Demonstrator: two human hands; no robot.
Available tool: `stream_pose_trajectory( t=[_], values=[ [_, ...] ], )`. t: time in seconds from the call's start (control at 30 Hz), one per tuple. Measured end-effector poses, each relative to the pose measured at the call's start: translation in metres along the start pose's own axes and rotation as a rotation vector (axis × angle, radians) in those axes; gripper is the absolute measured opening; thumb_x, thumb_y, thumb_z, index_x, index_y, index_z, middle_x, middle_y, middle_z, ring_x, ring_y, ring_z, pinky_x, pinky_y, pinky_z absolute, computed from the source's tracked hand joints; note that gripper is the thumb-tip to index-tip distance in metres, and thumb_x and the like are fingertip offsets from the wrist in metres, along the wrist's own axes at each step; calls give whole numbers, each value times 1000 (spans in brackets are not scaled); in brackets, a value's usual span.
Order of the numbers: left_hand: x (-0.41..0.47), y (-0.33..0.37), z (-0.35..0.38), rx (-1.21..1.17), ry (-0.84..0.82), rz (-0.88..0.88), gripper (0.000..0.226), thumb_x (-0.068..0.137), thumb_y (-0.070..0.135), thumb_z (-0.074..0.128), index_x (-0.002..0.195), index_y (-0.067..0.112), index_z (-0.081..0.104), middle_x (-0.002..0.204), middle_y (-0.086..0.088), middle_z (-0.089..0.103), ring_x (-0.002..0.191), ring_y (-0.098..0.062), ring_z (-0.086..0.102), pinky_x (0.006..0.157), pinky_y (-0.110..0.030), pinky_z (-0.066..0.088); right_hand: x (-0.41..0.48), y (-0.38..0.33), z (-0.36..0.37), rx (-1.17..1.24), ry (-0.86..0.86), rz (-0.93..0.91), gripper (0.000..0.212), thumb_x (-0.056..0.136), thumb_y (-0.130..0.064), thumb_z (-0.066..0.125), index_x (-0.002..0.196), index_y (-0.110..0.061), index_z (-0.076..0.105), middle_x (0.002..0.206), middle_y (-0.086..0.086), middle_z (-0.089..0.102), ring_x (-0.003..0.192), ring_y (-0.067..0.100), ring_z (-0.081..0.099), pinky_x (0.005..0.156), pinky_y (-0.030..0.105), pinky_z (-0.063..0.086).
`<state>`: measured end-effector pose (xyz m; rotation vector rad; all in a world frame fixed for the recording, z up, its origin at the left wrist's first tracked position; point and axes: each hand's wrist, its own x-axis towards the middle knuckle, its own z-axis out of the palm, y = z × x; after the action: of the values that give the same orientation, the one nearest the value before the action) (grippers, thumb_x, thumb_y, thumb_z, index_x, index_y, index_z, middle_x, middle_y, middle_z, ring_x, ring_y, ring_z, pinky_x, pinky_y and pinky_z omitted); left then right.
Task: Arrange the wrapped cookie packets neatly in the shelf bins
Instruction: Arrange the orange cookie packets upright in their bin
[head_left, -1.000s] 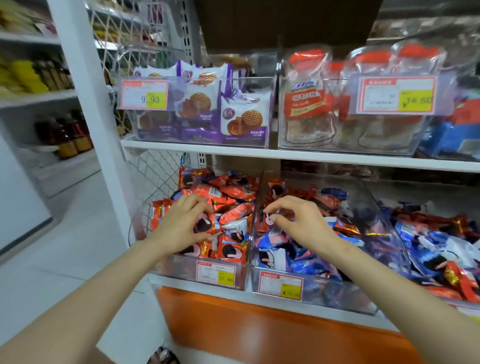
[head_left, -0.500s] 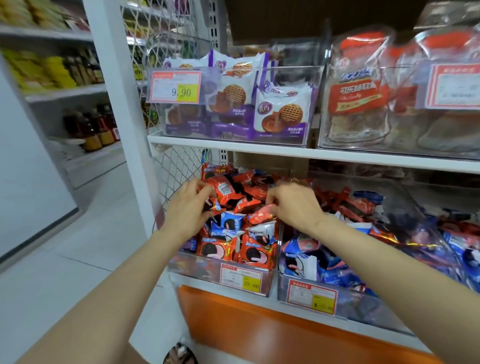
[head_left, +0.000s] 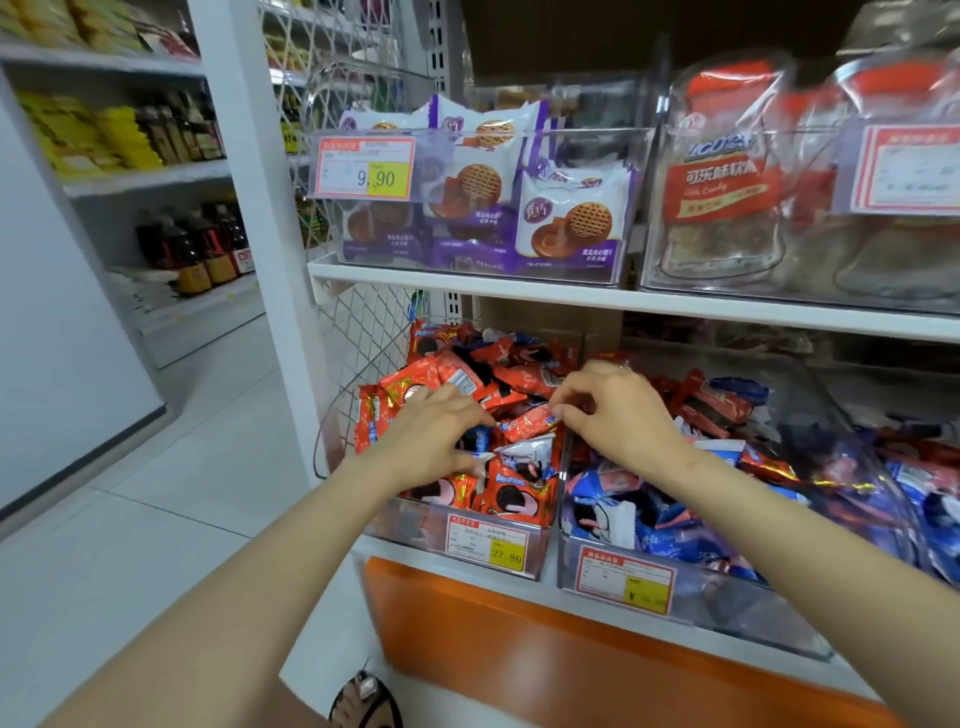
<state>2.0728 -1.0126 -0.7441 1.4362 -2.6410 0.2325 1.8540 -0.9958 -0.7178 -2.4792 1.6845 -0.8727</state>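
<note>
A shop aisle's pale tiled floor (head_left: 156, 519) is being bathed in flat, even light. White shelf boards (head_left: 519, 288) are being framed by a white upright post (head_left: 244, 182) and wire mesh (head_left: 374, 327), above an orange base panel (head_left: 519, 649). Dark bottles (head_left: 197, 249) and yellow packs (head_left: 119, 137) are being displayed on far shelving (head_left: 156, 179) beside a plain white wall (head_left: 62, 312).

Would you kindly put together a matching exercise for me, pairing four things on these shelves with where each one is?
Things
1. 9.90 price tag
2. 27.80 price tag
3. right hand
4. red candy bag

Places
A. on the upper shelf, in the upper right bin
B. on the front of the lower left bin
C. on the front of the upper left bin, which holds purple cookie packs
D. over the lower bins, pinching a red packet

Pairs: 1-C, 2-B, 3-D, 4-A
</note>
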Motion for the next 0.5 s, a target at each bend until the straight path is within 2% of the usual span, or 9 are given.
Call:
stream_pose_trajectory(
  t=[0.1, 0.2, 0.3, 0.43, 0.5],
  values=[
    [4, 8, -4, 69, -31, -17, 54, 81, 48, 63, 129, 27, 51, 126, 9, 49, 114, -13, 36, 88, -28, 22, -8, 1, -2, 54, 19, 4, 8, 86, -24, 66, 91, -21, 72, 86, -3, 58, 85, 16, 53, 74, 29, 40],
    [7, 14, -6, 50, -5, -41, 34, 83, 39, 65, 114, 25, 60, 119, 8, 53, 111, -14, 40, 87, -28, 23, -12, 1, -3, 75, -2, 5, 9, 87, -22, 65, 93, -21, 72, 86, -5, 57, 87, 15, 52, 73, 26, 36],
    [7, 14, -5, 15, 51, -57, 13, 86, 28, 63, 97, 23, 65, 109, 7, 58, 105, -13, 43, 79, -27, 22, -16, -1, -4, 91, -26, 2, 9, 88, -22, 64, 93, -21, 72, 87, -5, 58, 87, 14, 52, 75, 27, 38],
    [5, 10, -3, -59, 107, -58, 6, 86, 23, 62, 89, 20, 67, 99, 8, 59, 101, -11, 47, 76, -25, 21, -19, -5, -3, 102, -40, -12, 9, 88, -22, 64, 93, -20, 71, 86, -5, 57, 85, 14, 49, 77, 29, 39],
    [2, 7, -5, -139, 184, -84, 4, 86, 20, 62, 85, 19, 65, 94, 7, 58, 96, -10, 48, 81, -25, 27, -20, -6, -1, 116, -40, -25, 10, 88, -21, 64, 94, -19, 71, 87, -5, 57, 85, 14, 48, 78, 29, 39]
  ],
)
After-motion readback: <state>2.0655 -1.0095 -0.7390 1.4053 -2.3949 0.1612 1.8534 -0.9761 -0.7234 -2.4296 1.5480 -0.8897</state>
